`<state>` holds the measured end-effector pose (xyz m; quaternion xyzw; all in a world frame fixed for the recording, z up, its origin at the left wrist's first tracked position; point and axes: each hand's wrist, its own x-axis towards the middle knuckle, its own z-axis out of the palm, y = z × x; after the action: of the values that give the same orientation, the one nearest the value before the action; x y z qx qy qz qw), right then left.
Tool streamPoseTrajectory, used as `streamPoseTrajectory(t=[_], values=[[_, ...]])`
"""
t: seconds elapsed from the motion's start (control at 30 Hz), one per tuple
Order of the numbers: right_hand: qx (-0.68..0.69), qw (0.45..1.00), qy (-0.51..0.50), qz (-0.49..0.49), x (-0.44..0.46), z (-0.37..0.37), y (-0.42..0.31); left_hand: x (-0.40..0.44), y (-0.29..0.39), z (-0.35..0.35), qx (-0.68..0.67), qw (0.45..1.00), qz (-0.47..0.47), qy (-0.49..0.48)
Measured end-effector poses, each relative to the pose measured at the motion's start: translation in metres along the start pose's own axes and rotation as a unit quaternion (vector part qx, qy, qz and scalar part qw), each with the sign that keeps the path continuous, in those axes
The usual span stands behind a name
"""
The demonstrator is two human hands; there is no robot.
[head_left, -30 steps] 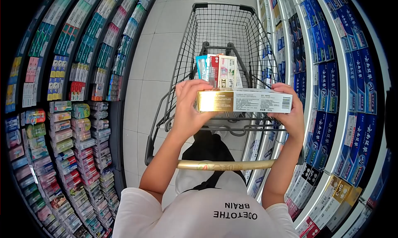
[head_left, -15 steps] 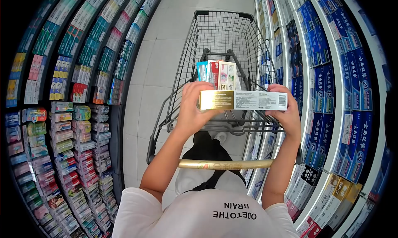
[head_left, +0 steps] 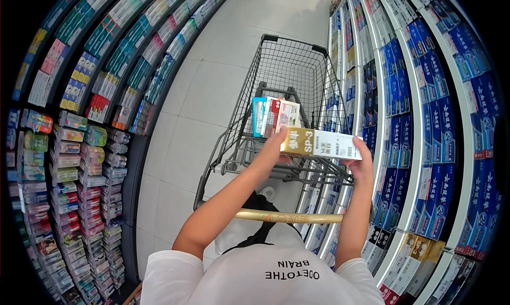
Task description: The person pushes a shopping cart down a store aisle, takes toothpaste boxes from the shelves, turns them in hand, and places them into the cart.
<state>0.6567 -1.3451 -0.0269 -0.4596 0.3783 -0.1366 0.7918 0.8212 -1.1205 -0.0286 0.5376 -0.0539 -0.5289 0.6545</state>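
Note:
Between my two hands I hold a gold and white toothpaste box (head_left: pixel 322 143), marked SP-3, above the shopping cart. My left hand (head_left: pixel 272 152) grips its gold end. Around the white end, the fingers and thumb of my right hand (head_left: pixel 360 160) are closed. Just beyond the box, several packages stand in the cart: a blue package (head_left: pixel 259 114), a red and white box (head_left: pixel 272 116) and a cream box (head_left: pixel 287 114). The toothpaste box partly covers the cream one.
The dark wire shopping cart (head_left: pixel 254 66) stands before me, its gold handle bar (head_left: pixel 297 217) near my waist. Toothbrush racks (head_left: pixel 79 161) line the left side. Shelves of blue boxed goods (head_left: pixel 441 130) run along the right. Pale floor tiles (head_left: pixel 175 130) lie left of the cart.
The toothpaste box has been turned from its printed text and barcode side to its SP-3 face, and it now tilts down to the right. The view has shifted, with the cart lower in it.

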Motion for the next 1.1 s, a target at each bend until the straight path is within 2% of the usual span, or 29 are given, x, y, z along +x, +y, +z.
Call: streamPoseTrajectory(t=[0.03,0.07,0.1,0.2,0.33,0.43,0.53,0.6,0.67,0.7,0.77,0.87,0.97,1.1], values=[[0.021,0.999,0.033,-0.006,0.006,0.000,-0.003,0.000,-0.001,-0.001,-0.029,0.999,-0.005,-0.038],[0.038,0.995,0.087,-0.023,0.013,0.002,-0.006,0.002,-0.005,0.001,0.014,1.000,-0.010,-0.019],[0.031,0.996,0.082,-0.036,0.018,0.000,-0.014,0.002,-0.008,0.003,0.056,0.998,-0.018,-0.001],[-0.042,0.992,0.111,-0.039,0.039,-0.005,-0.029,-0.005,-0.004,0.000,0.051,0.980,-0.028,-0.190],[0.069,0.993,0.083,0.055,0.097,-0.010,-0.015,-0.013,-0.001,0.005,0.055,0.959,-0.036,-0.275],[0.067,0.976,0.154,0.136,0.146,0.010,0.007,-0.009,-0.010,0.004,0.072,0.950,-0.027,-0.303],[-0.049,0.976,0.123,0.175,0.204,0.007,0.056,-0.009,-0.014,0.004,0.060,0.948,-0.028,-0.311],[-0.107,0.951,0.170,0.236,0.225,0.009,0.088,-0.008,-0.020,0.006,0.064,0.946,-0.024,-0.317],[-0.080,0.950,0.189,0.236,0.243,0.003,0.129,-0.007,-0.021,0.006,0.069,0.942,-0.013,-0.330],[-0.046,0.939,0.209,0.269,0.248,0.001,0.143,-0.008,-0.020,0.006,0.061,0.942,0.004,-0.331],[-0.021,0.899,0.307,0.312,0.263,0.002,0.169,-0.005,-0.024,0.003,0.082,0.947,-0.009,-0.312],[-0.037,0.924,0.271,0.268,0.260,0.006,0.182,-0.006,-0.019,0.001,0.055,0.952,-0.038,-0.299],[0.020,0.936,0.228,0.269,0.271,0.008,0.192,-0.011,-0.001,0.003,0.035,0.961,-0.072,-0.263],[-0.039,0.940,0.158,0.300,0.292,0.006,0.227,-0.008,0.000,0.000,-0.017,0.980,-0.058,-0.190]])
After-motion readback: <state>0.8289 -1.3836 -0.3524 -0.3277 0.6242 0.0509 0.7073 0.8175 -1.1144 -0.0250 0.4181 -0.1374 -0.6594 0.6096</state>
